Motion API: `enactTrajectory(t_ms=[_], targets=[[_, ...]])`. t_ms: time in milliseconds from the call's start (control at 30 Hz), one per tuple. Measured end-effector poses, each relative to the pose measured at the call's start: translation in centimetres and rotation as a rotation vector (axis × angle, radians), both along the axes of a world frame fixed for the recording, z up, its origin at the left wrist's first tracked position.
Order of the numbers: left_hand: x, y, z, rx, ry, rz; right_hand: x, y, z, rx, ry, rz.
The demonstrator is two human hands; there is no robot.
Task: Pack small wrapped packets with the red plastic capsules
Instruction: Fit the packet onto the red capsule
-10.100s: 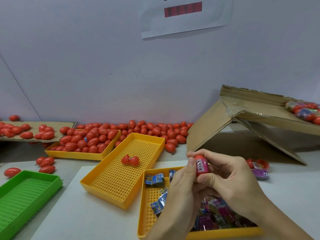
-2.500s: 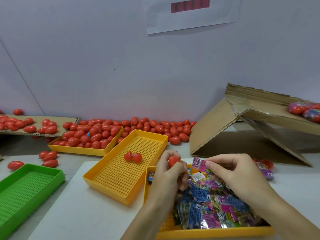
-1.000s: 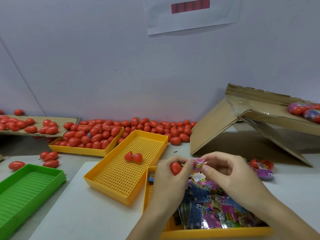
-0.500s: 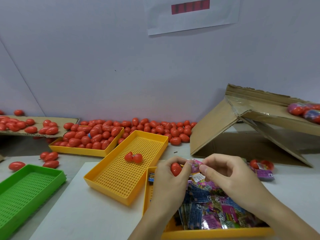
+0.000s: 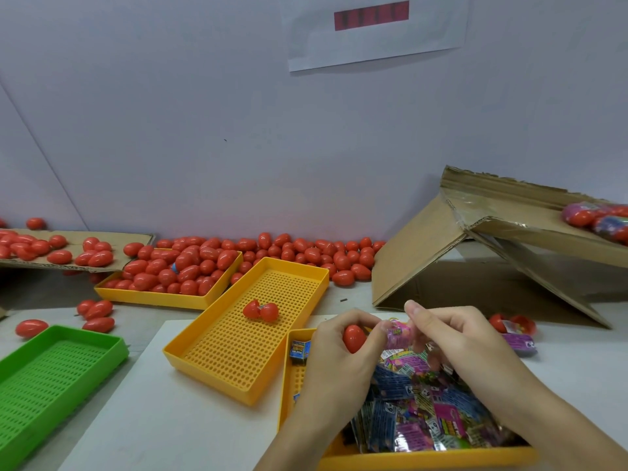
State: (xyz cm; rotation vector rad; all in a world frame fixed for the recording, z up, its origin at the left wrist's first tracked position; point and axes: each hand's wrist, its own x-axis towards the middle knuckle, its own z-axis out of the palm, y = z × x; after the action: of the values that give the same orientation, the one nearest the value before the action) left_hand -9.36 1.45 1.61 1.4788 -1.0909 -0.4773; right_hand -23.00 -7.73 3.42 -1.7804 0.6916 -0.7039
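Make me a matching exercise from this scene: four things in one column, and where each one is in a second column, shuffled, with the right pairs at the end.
Things:
1. green tray
2. open capsule
3. pink packet
4. cardboard box

Places:
A. pinched by the right hand
B. far left on the table
C. tipped against the wall, right
D. in the middle yellow tray

Pairs: 1-B, 2-D, 3-A, 4-C

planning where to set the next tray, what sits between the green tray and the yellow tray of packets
In the head view, a second yellow tray lies between the green tray and the packet tray, holding one open red capsule.
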Motion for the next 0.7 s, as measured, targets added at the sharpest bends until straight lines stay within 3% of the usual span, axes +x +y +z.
enactTrajectory(t_ms=[233,700], targets=[[0.0,0.1,0.0,-0.004,0.02,0.005,0.2,0.6,0.7,-0.029,0.027,0.057],[-0.1,0.1,0.2,0.0,0.012,0.018,0.0,0.8,1.3,0.101,0.019,0.093]])
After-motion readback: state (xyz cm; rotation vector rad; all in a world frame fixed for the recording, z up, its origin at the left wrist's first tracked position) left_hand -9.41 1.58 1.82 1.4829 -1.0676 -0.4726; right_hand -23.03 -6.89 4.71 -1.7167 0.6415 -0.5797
